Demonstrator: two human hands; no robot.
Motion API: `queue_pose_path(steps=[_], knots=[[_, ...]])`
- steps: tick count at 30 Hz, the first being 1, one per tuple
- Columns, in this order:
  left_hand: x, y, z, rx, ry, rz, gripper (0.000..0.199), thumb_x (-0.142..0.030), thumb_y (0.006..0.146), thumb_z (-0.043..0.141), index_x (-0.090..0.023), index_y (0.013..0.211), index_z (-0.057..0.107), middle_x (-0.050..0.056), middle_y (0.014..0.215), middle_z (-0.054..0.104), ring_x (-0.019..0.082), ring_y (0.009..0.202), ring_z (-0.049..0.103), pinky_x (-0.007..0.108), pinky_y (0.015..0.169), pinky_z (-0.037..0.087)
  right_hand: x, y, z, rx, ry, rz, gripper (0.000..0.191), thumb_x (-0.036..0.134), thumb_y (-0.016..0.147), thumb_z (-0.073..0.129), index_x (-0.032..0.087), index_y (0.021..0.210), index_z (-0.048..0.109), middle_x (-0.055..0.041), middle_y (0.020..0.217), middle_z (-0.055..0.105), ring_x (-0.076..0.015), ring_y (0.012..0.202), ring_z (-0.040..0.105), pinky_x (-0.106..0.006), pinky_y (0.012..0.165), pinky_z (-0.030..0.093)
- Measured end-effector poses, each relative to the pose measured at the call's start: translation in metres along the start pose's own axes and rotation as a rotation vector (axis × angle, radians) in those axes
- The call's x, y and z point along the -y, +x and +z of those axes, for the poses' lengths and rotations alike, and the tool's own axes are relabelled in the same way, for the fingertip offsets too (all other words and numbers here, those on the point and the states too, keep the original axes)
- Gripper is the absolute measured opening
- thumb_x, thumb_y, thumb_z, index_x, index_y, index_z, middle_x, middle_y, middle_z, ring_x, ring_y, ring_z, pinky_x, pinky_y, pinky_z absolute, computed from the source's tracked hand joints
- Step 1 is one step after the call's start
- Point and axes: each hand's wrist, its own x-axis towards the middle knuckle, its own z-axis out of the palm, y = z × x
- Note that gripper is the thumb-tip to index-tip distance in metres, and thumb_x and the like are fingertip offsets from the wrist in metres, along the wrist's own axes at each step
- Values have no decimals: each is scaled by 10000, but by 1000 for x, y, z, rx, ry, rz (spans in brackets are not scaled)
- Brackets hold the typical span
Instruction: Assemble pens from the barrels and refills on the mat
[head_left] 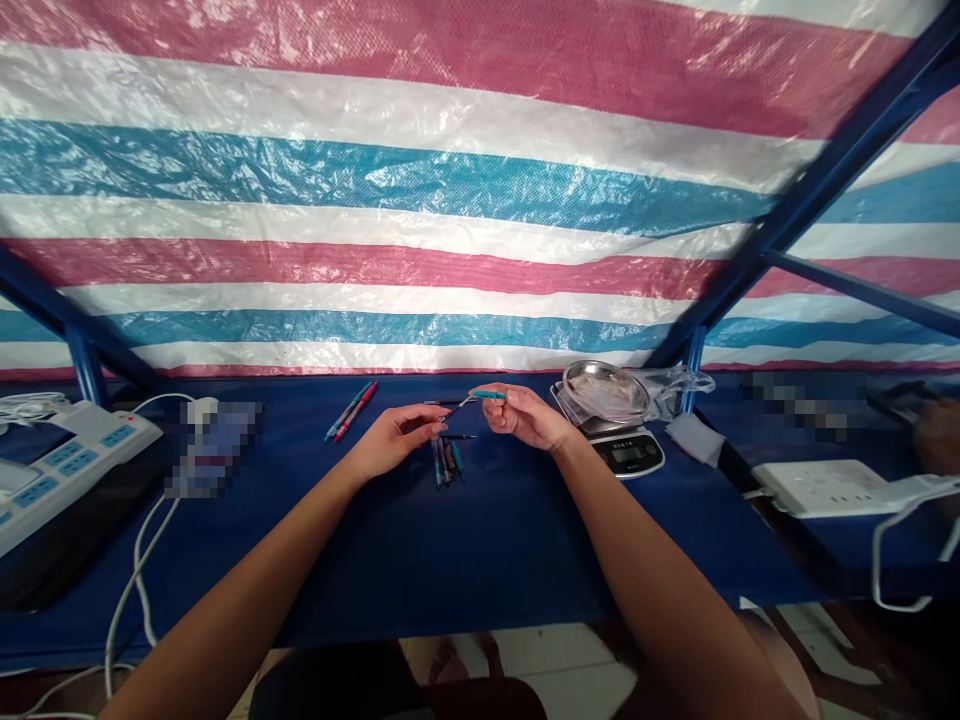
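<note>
Meanwhile, our right hand (525, 417) pinched a slim teal pen (489, 395) while our left hand (394, 440), grip unclear, hovered above a small pile of dark slender pen parts (447, 462).

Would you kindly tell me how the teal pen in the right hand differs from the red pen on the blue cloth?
The teal pen is raised in the right hand, whereas the red pen lies on the blue cloth. The teal pen runs crosswise; the red pen slants. Both are slim.
</note>
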Motion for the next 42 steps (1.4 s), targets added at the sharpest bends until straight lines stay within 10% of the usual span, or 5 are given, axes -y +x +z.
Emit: queue_pose_path(steps=[15, 19, 23, 42], knots=[[5, 0, -1, 35, -20, 46, 430, -489, 938, 806, -206, 1262, 803, 107, 1299, 785, 275, 1150, 746, 382, 1050, 550, -1, 1, -1, 35, 37, 88, 521, 600, 913, 814, 113, 1092, 775, -18, 836, 535, -115, 677, 458, -252, 606, 368], [0, -2, 1, 64, -45, 15, 428, -475, 938, 809, -199, 1266, 799, 105, 1218, 803, 241, 1021, 753, 322, 884, 576, -2, 2, 0, 3, -20, 106, 479, 597, 987, 735, 123, 912, 749, -33, 800, 584, -116, 652, 500, -253, 596, 393], [-6, -3, 4, 85, -90, -48, 487, -492, 931, 814, -190, 1310, 774, 98, 1072, 818, 201, 850, 734, 255, 661, 510, -2, 1, 6, -48, -81, 54, 359, 416, 949, 839, 161, 1189, 765, -21, 857, 647, -111, 670, 555, -242, 613, 426], [-15, -9, 12, 154, -438, -384, 467, -435, 789, 953, -149, 1126, 801, 171, 1118, 818, 207, 876, 783, 167, 400, 248, -3, 2, 33, 17, -289, 131, 392, 428, 891, 886, 161, 1166, 802, -35, 886, 712, -136, 738, 624, -264, 660, 503]])
